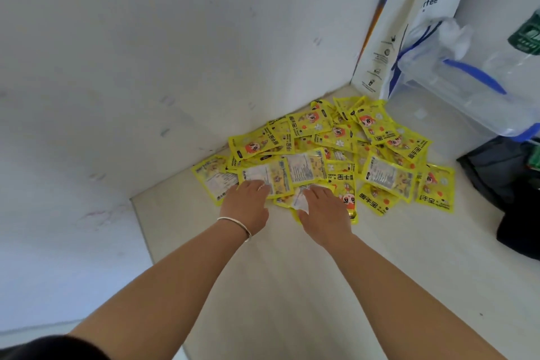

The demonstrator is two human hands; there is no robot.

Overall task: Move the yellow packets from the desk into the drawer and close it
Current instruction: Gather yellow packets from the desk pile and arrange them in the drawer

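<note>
Packets (321, 152) are lying in a loose, overlapping heap on the surface (292, 286). They are starting just beside the bag (409, 38) and spreading away from it along the wall (146, 67). No drawer is showing. Both grips are working the heap's edge farthest from the bag, probably because it is the closest reach for raking packets together. The left grip (245, 204) is resting fingertips on a face-down packet; whether it is closing cannot be told. The right grip (324, 210) is pinching a packet's corner between thumb and fingers. The wall is blocking the heap's far side, and a dark bundle (511, 184) near the bag is crowding another. This is leaving bare surface away from the bag as the free room.
</note>
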